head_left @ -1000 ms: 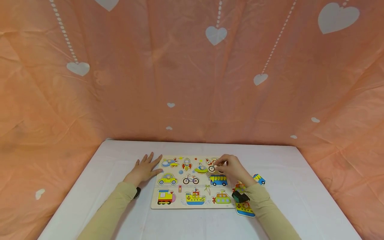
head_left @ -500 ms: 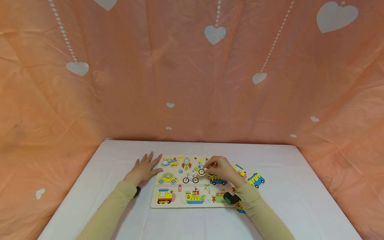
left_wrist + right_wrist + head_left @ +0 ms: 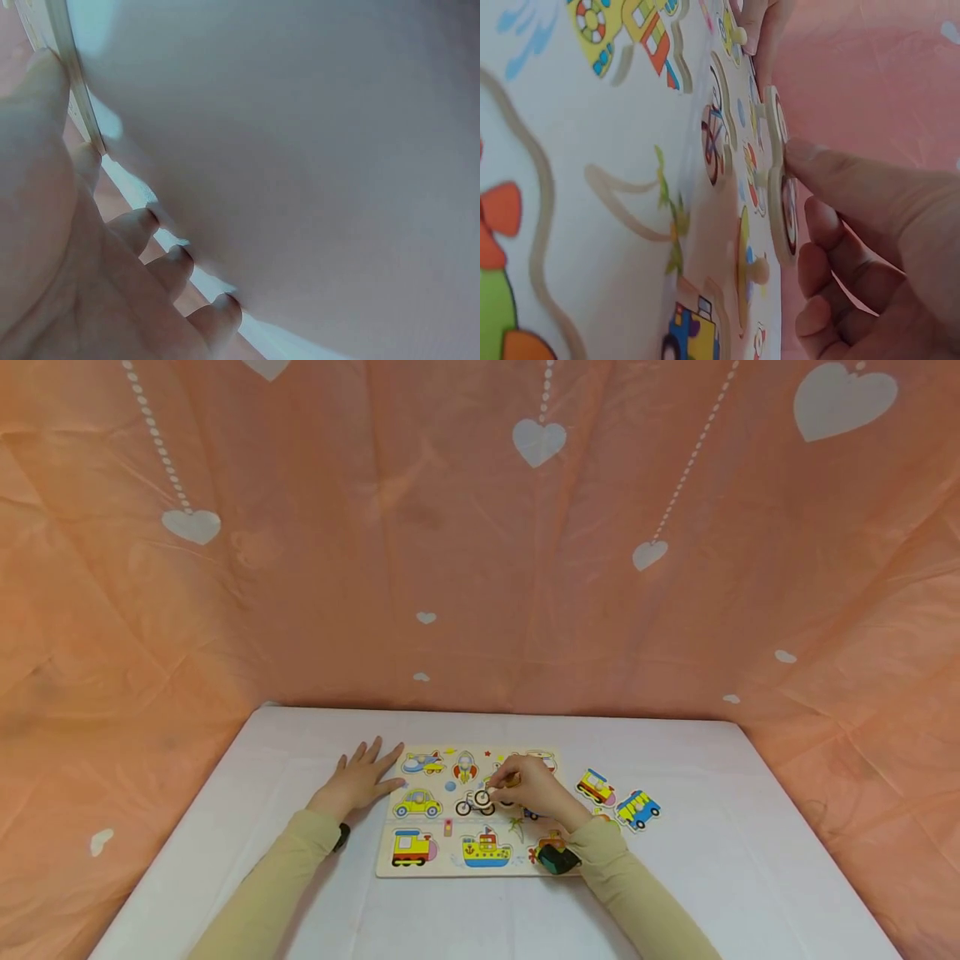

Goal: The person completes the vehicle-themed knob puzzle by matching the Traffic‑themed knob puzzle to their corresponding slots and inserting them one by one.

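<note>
My right hand (image 3: 532, 789) pinches a bicycle puzzle piece (image 3: 780, 206) by its edge, between thumb and fingers. In the right wrist view the piece stands off the board's face, near the printed bicycle slot (image 3: 714, 135). From the head, it overlaps the right part of that slot. My left hand (image 3: 356, 783) lies with spread fingers at the left edge of the wooden puzzle board (image 3: 450, 870), thumb and index finger on its rim. Knobbed pieces sit in the board, among them a car (image 3: 417, 803), a rocket (image 3: 465, 767) and a plane (image 3: 424, 763).
Right of the board, a train piece (image 3: 596, 787) and a bus piece (image 3: 638, 811) lie loose on the white table (image 3: 690, 860). More loose pieces are partly hidden under my right forearm. A pink curtain (image 3: 480, 527) with hearts hangs behind the table.
My right hand has carried the bicycle piece left and nearer to me, from the board's upper right to its middle. The loose train piece has come into sight. My left hand stays put.
</note>
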Tool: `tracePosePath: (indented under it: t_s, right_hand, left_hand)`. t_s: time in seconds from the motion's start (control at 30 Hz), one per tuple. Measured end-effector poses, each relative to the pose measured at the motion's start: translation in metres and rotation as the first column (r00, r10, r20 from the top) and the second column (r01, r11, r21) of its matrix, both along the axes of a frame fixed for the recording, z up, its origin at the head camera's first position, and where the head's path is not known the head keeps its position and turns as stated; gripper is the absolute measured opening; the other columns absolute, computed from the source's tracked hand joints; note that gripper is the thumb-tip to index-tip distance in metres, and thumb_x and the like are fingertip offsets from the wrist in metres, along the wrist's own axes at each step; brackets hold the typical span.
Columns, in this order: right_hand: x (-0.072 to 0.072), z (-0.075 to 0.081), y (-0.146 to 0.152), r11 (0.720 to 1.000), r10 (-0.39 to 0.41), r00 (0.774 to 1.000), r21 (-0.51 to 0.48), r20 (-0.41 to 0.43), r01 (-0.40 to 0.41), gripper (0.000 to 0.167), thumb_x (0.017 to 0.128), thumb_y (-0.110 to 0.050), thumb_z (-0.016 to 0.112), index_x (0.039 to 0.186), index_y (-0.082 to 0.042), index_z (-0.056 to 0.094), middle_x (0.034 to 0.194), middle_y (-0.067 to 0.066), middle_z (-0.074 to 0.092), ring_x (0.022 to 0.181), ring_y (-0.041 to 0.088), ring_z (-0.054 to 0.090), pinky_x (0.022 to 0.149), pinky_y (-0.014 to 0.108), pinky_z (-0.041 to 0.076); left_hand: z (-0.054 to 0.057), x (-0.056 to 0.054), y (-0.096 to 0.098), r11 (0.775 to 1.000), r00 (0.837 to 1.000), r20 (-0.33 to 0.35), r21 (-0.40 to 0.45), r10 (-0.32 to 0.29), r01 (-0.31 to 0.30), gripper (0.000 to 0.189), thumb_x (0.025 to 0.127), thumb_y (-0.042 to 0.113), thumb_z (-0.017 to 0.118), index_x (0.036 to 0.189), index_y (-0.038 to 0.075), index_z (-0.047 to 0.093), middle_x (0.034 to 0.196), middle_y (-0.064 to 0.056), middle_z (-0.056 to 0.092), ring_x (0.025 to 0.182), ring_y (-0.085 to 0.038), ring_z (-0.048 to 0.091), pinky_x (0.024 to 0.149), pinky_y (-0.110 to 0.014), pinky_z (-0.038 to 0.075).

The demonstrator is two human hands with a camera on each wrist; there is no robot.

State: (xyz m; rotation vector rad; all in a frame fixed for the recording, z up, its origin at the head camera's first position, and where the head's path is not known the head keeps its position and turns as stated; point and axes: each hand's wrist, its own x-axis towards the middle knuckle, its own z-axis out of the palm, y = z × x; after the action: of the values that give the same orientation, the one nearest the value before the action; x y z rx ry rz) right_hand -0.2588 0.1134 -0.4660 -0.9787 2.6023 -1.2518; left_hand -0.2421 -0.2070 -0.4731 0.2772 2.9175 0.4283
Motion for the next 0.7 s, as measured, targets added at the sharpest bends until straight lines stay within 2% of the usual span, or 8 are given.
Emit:
tracePosePath:
  t_s: [0.37,0.57,0.7]
  right_hand:
    - [-0.006,-0.009,-0.008,1.0,0.0,0.998,0.025,0.07,-0.002,0.008,0.082,-0.014,0.078,0.088,-0.013,0.074,0.086,-0.009,0.065,0.08,0.009,0.057,0.07,0.025,0.05]
    - [-0.004,-0.01,-0.015,1.0,-0.01,0.999,0.019,0.053,0.009,0.008,0.079,-0.013,0.08,0.085,-0.014,0.075,0.083,-0.008,0.066,0.076,0.008,0.057,0.068,0.024,0.049]
    - [-0.001,-0.012,-0.021,1.0,-0.017,0.996,0.013,0.087,0.015,0.008,0.079,-0.013,0.08,0.085,-0.013,0.075,0.082,-0.008,0.065,0.074,0.008,0.056,0.067,0.024,0.048]
  left_hand:
    - [0.003,-0.001,0.002,1.0,1.0,-0.007,-0.001,0.002,-0.002,0.072,0.094,0.05,0.054,0.152,0.016,0.028,0.154,-0.027,0.013,0.138,-0.051,0.009,0.106,-0.068,0.008]
    - [0.002,0.0,0.002,1.0,1.0,-0.007,-0.01,0.005,-0.005,0.072,0.094,0.05,0.053,0.152,0.016,0.027,0.154,-0.027,0.013,0.138,-0.051,0.01,0.106,-0.068,0.008]
    - [0.001,0.001,0.003,1.0,1.0,-0.007,-0.016,0.005,-0.005,0.072,0.094,0.05,0.053,0.152,0.016,0.027,0.154,-0.027,0.013,0.138,-0.052,0.01,0.106,-0.068,0.008]
